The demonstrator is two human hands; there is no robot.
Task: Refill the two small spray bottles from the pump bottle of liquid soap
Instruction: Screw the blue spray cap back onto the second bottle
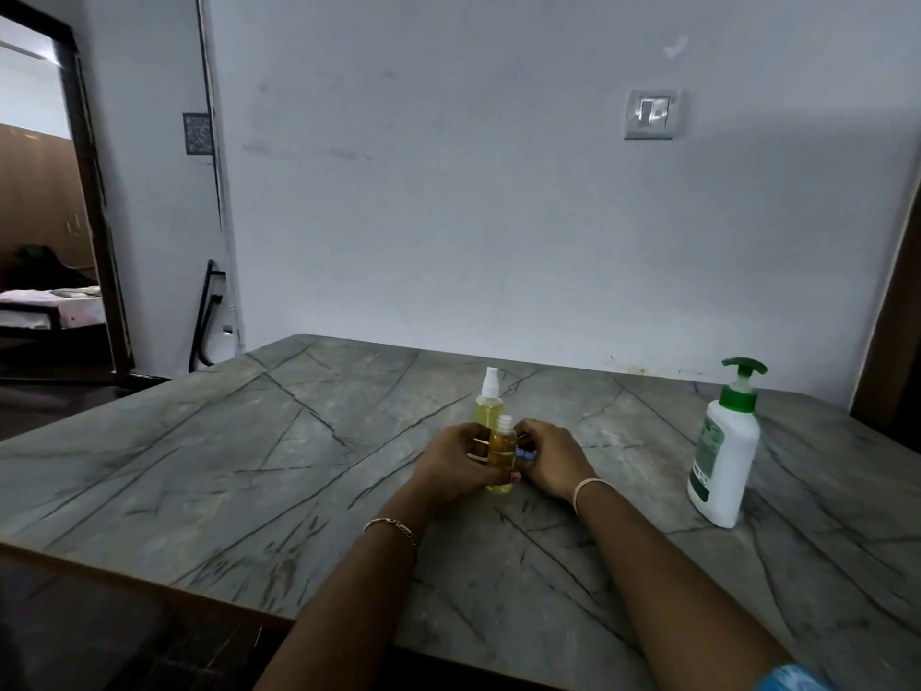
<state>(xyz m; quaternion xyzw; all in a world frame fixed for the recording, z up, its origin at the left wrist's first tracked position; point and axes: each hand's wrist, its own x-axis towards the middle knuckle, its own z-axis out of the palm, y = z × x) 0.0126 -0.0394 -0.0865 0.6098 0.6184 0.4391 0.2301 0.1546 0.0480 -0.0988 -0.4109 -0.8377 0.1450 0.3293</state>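
Note:
My left hand [461, 463] grips a small clear bottle of amber liquid [502, 456] standing on the table, its neck bare with no spray head on it. My right hand [548, 458] is just right of that bottle and pinches a small blue part [526, 454], partly hidden by the fingers. Directly behind stands a second small spray bottle [489, 403] with yellow liquid and a white spray head. The white pump bottle with a green pump [725, 453] stands upright at the right of the table, apart from both hands.
The grey marbled table [249, 466] runs up to a white wall with a switch plate [653, 114]. Its front left edge drops to a dark floor. A doorway [50, 216] opens at the far left.

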